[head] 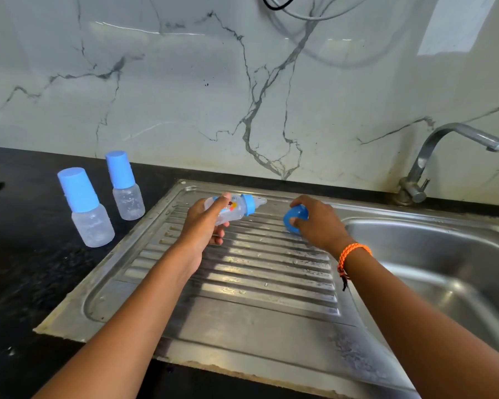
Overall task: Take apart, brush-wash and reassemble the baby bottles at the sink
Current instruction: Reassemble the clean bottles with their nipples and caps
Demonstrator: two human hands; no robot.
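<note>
The steel drainboard (242, 283) fills the middle of the view, set into the dark surface (26, 269), with the sink basin (444, 254) on its right side and the tap (432, 156) behind that basin.

Both forearms reach forward over the drainboard from its near edge. The left hand (205, 223) is above the drainboard's far left part, its grip wrapped around the body of a clear baby bottle (231, 210) held nearly sideways, the blue collar and teat pointing right. The right hand (317, 223), with an orange braided band (353, 253) on the wrist, is over the drainboard's far right part near the basin, palm down, its grip curled around a blue cap (296, 218) whose open end faces left.

Left of the drainboard, two capped bottles stand upright on the surface: the nearer bottle (88, 208) and the farther bottle (126, 187), just beside each other.
</note>
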